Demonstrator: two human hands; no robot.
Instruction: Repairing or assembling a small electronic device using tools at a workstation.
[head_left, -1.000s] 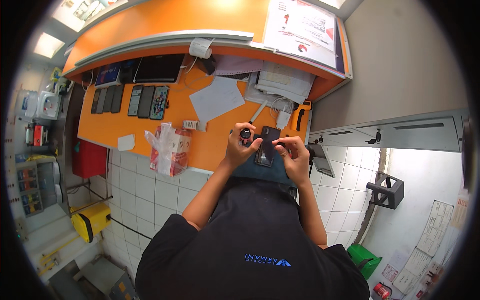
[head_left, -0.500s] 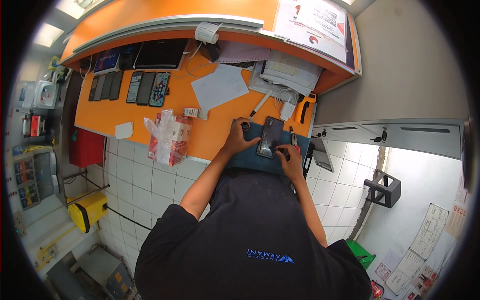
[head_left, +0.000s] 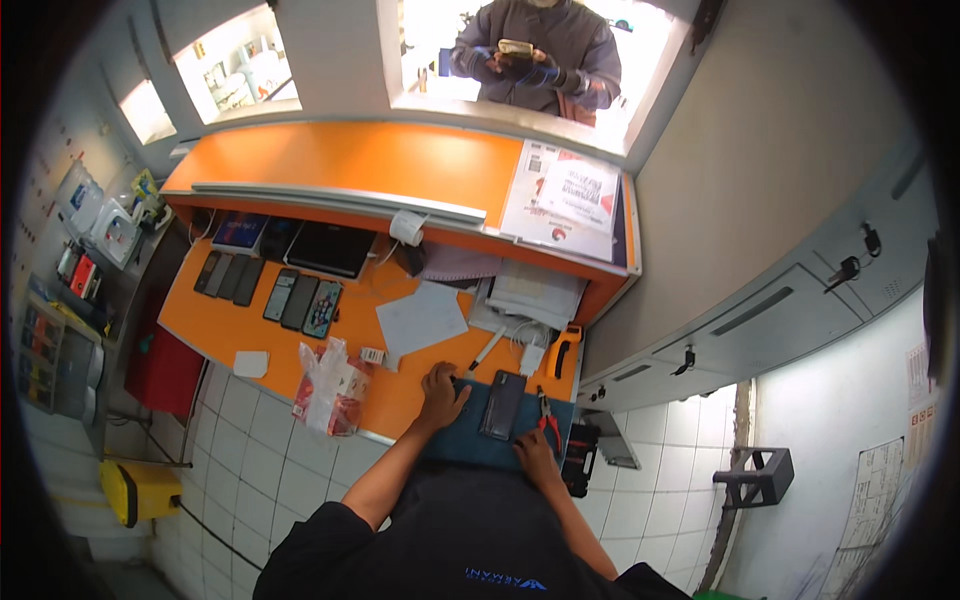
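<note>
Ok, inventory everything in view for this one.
phone: 1, black, on mat
mat: 1, teal, desk's near right
pliers: 1, red-handled, right of phone
other phones: about seven, mostly dark, desk's left
large sheet: 1, white, mid-desk
package: 1, red and white, desk's near edge
charger: 1, white, beyond phone
handheld tool: 1, yellow and black, desk's right
paper roll: 1, white, at shelf
desk: 1, orange, centre
stool: 1, dark, floor at right
cabinets: several, grey, right
person: 1, dark jacket, beyond window
shirt: 1, black, lower edge
left hand: 1, bare, mat's left edge
right hand: 1, bare, mat's near right
</note>
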